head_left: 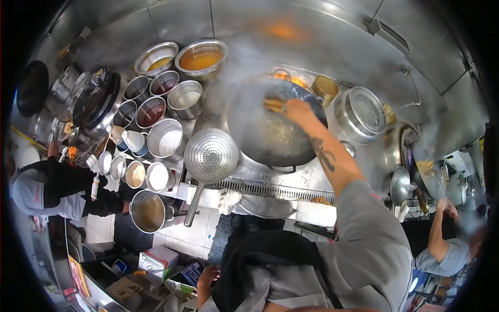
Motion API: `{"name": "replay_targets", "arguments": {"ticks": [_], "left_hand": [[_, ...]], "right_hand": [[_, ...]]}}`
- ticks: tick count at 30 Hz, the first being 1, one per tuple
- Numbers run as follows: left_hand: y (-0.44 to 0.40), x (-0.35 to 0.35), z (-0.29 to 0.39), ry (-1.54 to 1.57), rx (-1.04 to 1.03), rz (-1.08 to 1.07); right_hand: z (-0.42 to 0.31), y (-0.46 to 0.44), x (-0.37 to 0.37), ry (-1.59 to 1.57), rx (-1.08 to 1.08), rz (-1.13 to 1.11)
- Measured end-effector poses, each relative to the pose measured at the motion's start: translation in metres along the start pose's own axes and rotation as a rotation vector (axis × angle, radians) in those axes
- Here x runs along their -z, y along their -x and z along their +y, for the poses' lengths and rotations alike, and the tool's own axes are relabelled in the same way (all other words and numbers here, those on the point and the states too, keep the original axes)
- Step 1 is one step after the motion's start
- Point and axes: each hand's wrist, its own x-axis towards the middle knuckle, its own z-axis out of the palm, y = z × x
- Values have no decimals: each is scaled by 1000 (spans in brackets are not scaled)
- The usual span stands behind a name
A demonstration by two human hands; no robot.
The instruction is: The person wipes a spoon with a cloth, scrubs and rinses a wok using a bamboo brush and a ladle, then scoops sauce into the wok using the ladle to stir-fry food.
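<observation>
Steam (241, 101) could scald the right hand (299, 112), clenched round a brush-like tool (273, 105) toward the wok's (248, 150) far rim; left hand's (209, 274) grip unclear.

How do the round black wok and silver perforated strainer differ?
The round black wok is wider than the silver perforated strainer. The wok has loop handles; the strainer one long handle. The right hand reaches over the wok; no hand touches the strainer. Both are round.

wok (270, 140) on stove (314, 179) | strainer (211, 155) left of wok | pot (358, 115) right
</observation>
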Motion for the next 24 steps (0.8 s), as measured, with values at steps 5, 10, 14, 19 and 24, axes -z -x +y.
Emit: {"name": "replay_targets", "arguments": {"ticks": [5,10,14,19,24], "left_hand": [[-63,-25,-87,307,108,-188],[-72,-24,-92,272,177,-177],[-82,-21,-86,249,200,-171],[-115,-21,-104,215,139,-197],[-100,-23,-108,201,148,-220]], "right_hand": [[-44,111,14,84,361,-134],[-4,62,44,191,236,-299],[-32,62,47,-22,189,-70],[-14,134,7,34,170,-255],[91,135,58,231,94,-318]]}}
